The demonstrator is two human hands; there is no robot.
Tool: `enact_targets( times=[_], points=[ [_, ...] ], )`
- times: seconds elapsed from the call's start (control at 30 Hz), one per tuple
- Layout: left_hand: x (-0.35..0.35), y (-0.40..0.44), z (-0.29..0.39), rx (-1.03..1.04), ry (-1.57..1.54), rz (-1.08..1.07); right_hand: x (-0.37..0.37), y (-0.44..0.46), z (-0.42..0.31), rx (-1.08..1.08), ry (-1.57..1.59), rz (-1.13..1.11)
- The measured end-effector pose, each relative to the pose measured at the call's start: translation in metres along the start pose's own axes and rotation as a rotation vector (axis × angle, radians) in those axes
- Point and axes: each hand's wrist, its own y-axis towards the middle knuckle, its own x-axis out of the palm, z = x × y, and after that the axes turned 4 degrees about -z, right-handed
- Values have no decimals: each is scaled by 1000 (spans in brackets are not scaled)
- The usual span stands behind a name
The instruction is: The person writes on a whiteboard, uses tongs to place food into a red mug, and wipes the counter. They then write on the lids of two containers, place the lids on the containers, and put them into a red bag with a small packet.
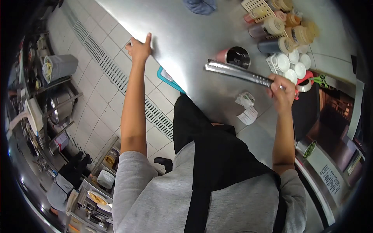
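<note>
My right hand (282, 89) is wrapped round the handle end of metal tongs (237, 73). The tongs point left over the steel table (182, 35), their two arms lying close together. Just behind them a cup, pink outside and dark inside (237, 57), is partly covered by the tongs. My left hand (140, 49) is at the table's left edge with one digit stretched out and the others spread to the side; it holds nothing I can see. Below the tongs lie a crumpled clear plastic wrapper (245, 100) and a printed white paper (248, 115).
Squeeze bottles (272, 27), white bowls (290, 64), a red tape dispenser (305, 83) and green-handled scissors (320, 80) crowd the right. A blue cloth (200, 6) lies at the far end. A teal-edged item (167, 77) shows below the table edge. Another person (64, 186) is at lower left.
</note>
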Motion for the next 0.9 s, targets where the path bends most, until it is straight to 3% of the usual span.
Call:
enact_targets(
  times=[0.03, 0.07, 0.1, 0.17, 0.2, 0.27, 0.37, 0.6, 0.83, 0.9],
  points=[
    [-21, -23, 4, 221, -41, 169, 9, 1, -6, -17, 9, -18],
    [-50, -48, 11, 414, -207, 187, 19, 2, -11, -163, -113, -82],
    [-85, -82, 29, 449, -353, 67, 29, 2, -16, -308, -232, -142],
    [-115, -117, 25, 479, -694, -210, 49, 1, -25, -370, -230, -190],
    [-128, -134, 23, 468, -687, -189, 59, 0, -29, -421, -242, -226],
    [-152, -161, 19, 567, -751, -371, 77, -2, -33, -447, -212, -254],
    [-176, -183, 12, 528, -706, -471, 95, -5, -36, -461, -206, -307],
    [-192, -203, 3, 396, -462, -337, 118, -7, -41, -493, -214, -356],
    [-192, -198, -7, 448, -489, -387, 131, -8, -44, -508, -183, -355],
    [-190, -194, -10, 573, -408, -313, 133, -6, -45, -512, -198, -363]
  ],
)
